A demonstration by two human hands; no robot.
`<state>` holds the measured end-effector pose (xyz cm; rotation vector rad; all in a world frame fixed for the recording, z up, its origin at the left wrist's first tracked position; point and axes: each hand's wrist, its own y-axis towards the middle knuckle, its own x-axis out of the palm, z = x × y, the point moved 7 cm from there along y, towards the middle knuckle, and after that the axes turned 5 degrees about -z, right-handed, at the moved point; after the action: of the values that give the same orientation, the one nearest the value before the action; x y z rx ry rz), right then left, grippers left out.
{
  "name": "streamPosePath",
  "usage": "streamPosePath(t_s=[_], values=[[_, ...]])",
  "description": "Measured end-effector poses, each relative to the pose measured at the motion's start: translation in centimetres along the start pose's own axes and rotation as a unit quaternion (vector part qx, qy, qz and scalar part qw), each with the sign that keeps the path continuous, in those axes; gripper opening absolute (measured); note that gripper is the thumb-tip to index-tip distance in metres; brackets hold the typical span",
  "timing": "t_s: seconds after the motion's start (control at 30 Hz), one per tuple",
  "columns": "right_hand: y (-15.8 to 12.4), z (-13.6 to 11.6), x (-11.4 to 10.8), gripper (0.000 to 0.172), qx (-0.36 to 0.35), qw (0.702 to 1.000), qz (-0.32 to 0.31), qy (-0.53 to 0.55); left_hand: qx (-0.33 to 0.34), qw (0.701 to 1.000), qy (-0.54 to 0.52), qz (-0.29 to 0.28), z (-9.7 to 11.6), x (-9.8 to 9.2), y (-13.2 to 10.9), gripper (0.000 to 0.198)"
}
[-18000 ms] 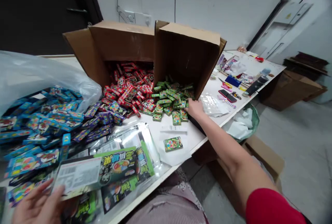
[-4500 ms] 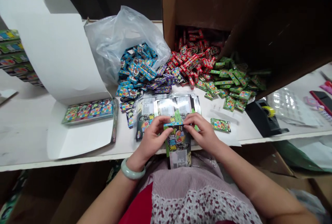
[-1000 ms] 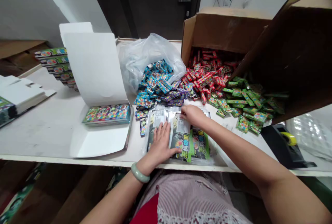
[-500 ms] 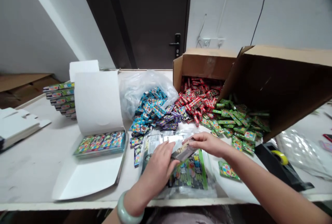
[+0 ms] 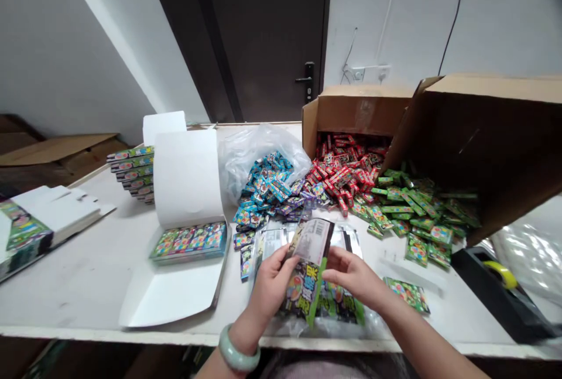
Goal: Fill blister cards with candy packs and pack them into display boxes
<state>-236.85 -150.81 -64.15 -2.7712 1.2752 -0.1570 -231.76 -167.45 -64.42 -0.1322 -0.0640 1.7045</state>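
My left hand (image 5: pixel 273 285), with a pale green bangle on the wrist, grips the left side of a printed candy pouch (image 5: pixel 302 291). The pouch is tilted up, its pale label panel at the top and black, green and yellow print below. At the pouch's right edge is my right hand (image 5: pixel 351 276), thumb and fingers apart and curved; whether it touches the pouch is unclear. Under both hands lie more printed pouches (image 5: pixel 340 303) in clear plastic. Beside the right forearm sits a small green candy packet group (image 5: pixel 407 295).
An open white carton (image 5: pixel 187 180) holding colourful packets (image 5: pixel 193 241) stands left. Behind are blue packets (image 5: pixel 266 177), a clear bag (image 5: pixel 232 156), red packets (image 5: pixel 345 168) and green packets (image 5: pixel 413 203) by a cardboard box (image 5: pixel 364 112). A tape dispenser (image 5: pixel 496 291) is at right.
The pouch has been raised from lying folded under both hands to tilted up in my left hand. My right hand has left its top edge. The view has swung slightly left.
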Motion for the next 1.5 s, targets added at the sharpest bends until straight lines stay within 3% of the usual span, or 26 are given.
streamPosePath(t_s=[0.07,0.17,0.27,0.37,0.5,0.67,0.73,0.8,0.9,0.97,1.03,1.1,1.2,1.3,1.4,1.5], values=[[-0.4,1.4,0.9,0.031,0.042,0.998,-0.028,0.031,-0.05,0.992,-0.107,-0.039,-1.0,1.3,-0.1,0.027],[-0.7,2.1,-0.4,0.03,0.058,0.996,0.069,0.025,-0.079,0.98,-0.176,-0.044,-2.2,2.0,-0.5,0.034],[-0.9,2.4,-2.1,0.038,0.062,0.987,0.147,0.023,-0.091,0.99,-0.083,-0.067,-3.2,2.1,-1.3,0.036],[-1.0,2.0,-2.6,0.034,0.024,0.979,0.197,-0.041,-0.093,0.992,-0.021,-0.079,-4.0,2.4,-1.9,0.032],[-0.9,2.2,-0.5,0.032,-0.034,0.972,0.222,-0.066,-0.014,1.0,0.027,-0.004,-3.4,2.7,-1.4,0.044],[-1.5,3.3,1.4,0.045,-0.04,0.971,0.229,-0.05,0.014,0.999,0.038,0.022,-3.3,3.3,-0.7,0.023],[-1.9,2.3,0.7,0.048,-0.06,0.975,0.201,-0.078,0.001,0.999,0.042,0.031,-3.6,2.6,-0.9,0.023],[-2.4,-0.4,-1.1,0.05,-0.123,0.962,0.203,-0.135,0.003,0.997,0.065,0.035,-3.7,1.8,-1.3,0.023],[-2.9,-5.4,-3.6,0.042,-0.216,0.906,0.215,-0.293,0.033,0.992,0.125,0.016,-2.9,1.2,-1.7,0.023],[-2.0,-7.3,-3.7,0.033,-0.208,0.876,0.147,-0.409,0.06,0.984,0.168,-0.013,-2.0,1.4,-1.8,0.024],[-1.0,-7.9,-3.6,0.023,-0.164,0.866,0.085,-0.465,0.089,0.97,0.219,-0.05,-1.0,1.9,-1.7,0.025],[-0.3,-7.6,-3.4,0.015,-0.108,0.887,0.035,-0.448,0.123,0.95,0.275,-0.084,0.1,2.3,-1.8,0.026],[0.3,-6.3,-3.0,0.017,-0.043,0.949,-0.03,-0.31,0.171,0.915,0.347,-0.115,1.6,2.9,-1.9,0.031],[1.0,-5.5,-3.0,0.019,-0.021,0.982,-0.014,-0.186,0.186,0.901,0.378,-0.099,2.2,3.1,-1.8,0.035],[1.3,-5.9,-2.9,0.022,-0.035,0.98,0.019,-0.194,0.182,0.917,0.349,-0.069,2.1,2.9,-1.3,0.032],[0.1,-8.2,-3.0,0.018,-0.141,0.94,0.115,-0.288,0.129,0.957,0.259,-0.033,1.2,2.1,-0.6,0.029]])
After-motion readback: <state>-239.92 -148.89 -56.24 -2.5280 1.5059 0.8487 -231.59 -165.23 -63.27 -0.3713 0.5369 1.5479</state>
